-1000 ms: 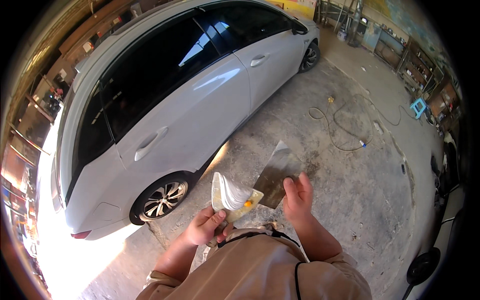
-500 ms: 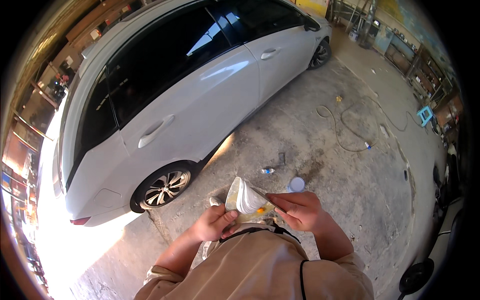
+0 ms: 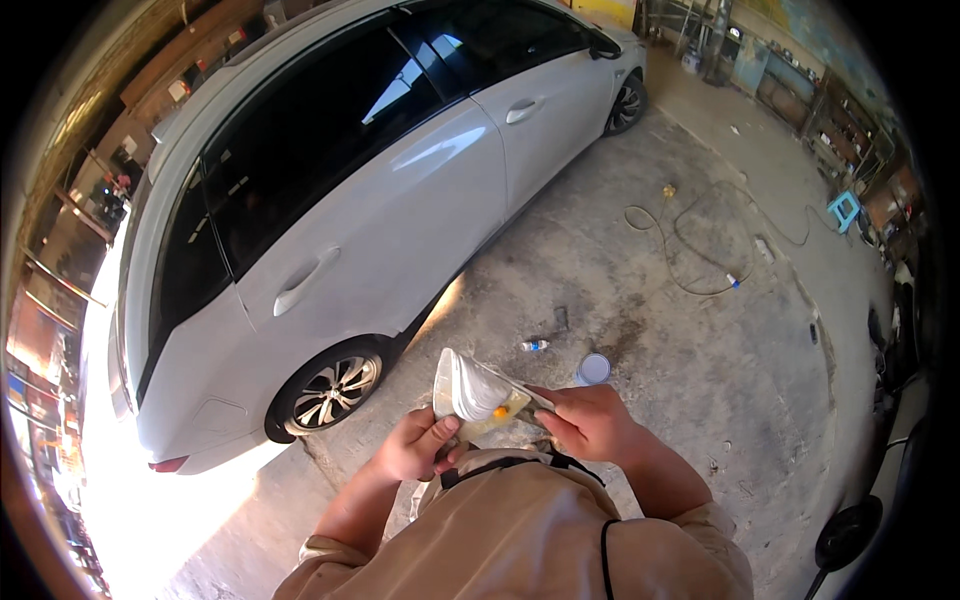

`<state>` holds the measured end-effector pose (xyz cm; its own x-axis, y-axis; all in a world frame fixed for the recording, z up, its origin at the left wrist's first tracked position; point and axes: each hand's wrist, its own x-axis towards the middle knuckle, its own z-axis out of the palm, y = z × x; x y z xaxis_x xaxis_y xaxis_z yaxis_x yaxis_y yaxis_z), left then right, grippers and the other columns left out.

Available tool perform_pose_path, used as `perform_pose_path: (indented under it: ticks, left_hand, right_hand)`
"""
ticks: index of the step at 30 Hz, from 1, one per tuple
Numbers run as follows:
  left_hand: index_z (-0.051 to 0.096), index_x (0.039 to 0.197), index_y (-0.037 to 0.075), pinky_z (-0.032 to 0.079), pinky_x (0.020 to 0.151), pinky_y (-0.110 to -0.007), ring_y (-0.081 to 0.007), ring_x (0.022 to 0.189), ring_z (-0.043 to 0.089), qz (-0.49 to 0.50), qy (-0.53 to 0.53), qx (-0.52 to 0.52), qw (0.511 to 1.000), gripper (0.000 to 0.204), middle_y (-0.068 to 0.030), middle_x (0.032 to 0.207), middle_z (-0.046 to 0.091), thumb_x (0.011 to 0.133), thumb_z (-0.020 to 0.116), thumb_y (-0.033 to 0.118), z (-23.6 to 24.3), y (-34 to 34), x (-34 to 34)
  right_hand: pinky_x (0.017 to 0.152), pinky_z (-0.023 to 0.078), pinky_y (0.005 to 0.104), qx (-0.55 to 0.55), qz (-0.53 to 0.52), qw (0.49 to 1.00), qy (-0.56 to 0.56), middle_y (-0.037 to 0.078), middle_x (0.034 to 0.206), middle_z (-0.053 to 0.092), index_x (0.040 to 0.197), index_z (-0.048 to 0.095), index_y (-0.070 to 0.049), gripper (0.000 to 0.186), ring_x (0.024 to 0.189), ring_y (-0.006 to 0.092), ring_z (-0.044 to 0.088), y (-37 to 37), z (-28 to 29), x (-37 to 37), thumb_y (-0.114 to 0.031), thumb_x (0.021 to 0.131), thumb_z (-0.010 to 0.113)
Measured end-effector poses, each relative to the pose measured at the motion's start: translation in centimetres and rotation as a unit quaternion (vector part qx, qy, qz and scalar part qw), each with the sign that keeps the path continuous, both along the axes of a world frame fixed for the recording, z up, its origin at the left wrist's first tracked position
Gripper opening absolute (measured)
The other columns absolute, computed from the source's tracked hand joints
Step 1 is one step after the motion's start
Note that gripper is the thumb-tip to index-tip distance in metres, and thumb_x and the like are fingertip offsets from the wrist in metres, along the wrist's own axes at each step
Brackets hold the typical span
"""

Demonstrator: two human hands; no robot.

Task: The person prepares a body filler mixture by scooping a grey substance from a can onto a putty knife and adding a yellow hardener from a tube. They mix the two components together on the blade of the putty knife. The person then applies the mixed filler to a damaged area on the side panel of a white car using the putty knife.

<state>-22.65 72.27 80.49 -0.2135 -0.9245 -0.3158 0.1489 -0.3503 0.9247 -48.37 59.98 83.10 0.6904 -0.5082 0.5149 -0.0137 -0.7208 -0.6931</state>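
My left hand (image 3: 418, 445) grips a pale, whitish board (image 3: 443, 385) by its near left edge, thumb on top. A thick, ridged heap of white putty (image 3: 478, 388) lies on the board, with a small orange blob (image 3: 501, 412) beside it. My right hand (image 3: 592, 424) is closed on a thin flat scraper (image 3: 536, 396). The scraper's blade reaches left to the putty's right side; its exact contact cannot be made out. Both hands are in front of my body at about waist height.
A white car (image 3: 410, 210) stands along the left. On the concrete floor are a lidded tin (image 3: 593, 369), a small bottle (image 3: 535, 346), a dark block (image 3: 561, 318) and a looped hose (image 3: 690, 285). A blue stool (image 3: 844, 212) and cluttered shelves (image 3: 790, 85) are at the far right.
The board with the putty has moved slightly left and tilted. The scraper now lies flatter along the putty's right side, and my right hand has shifted slightly left.
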Motion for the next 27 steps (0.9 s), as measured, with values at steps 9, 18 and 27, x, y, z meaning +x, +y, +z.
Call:
perform_pose_path:
  ticks: [9,18,27]
  left_hand:
    - [0.044,0.105,0.001,0.038,0.058,-0.027,-0.0122,0.068,0.044,0.133,-0.154,-0.303,0.931,0.019,-0.0048,0.081,0.046,0.090,0.042,-0.011,-1.1,-0.9,-1.5]
    - [0.026,0.147,-0.004,0.049,0.077,-0.042,-0.0396,0.088,0.057,0.092,-0.444,-0.410,0.791,0.080,-0.0229,0.103,0.051,0.073,0.055,-0.013,-1.3,-2.0,-3.9]
    - [0.033,0.148,0.005,0.051,0.068,-0.042,-0.0362,0.080,0.058,0.051,-0.504,-0.416,0.755,0.085,-0.0174,0.094,0.054,0.068,0.059,-0.010,-2.2,-2.2,-3.9]
  right_hand:
    - [0.078,0.046,0.0249,0.544,-0.069,0.808,-0.216,0.004,0.109,0.062,0.117,0.054,0.001,0.021,0.094,0.0083,0.057,0.3,-3.1,1.3,-0.005,0.096,0.051]
    - [0.089,0.045,0.0272,0.643,0.023,0.729,-0.233,0.006,0.113,0.063,0.124,0.053,0.001,0.029,0.104,0.0109,0.057,2.9,-3.0,3.9,-0.007,0.097,0.050]
    - [0.092,0.046,0.0285,0.670,0.039,0.696,-0.254,0.007,0.115,0.063,0.124,0.055,0.003,0.029,0.105,0.0131,0.058,3.1,-3.7,3.3,-0.006,0.096,0.050]
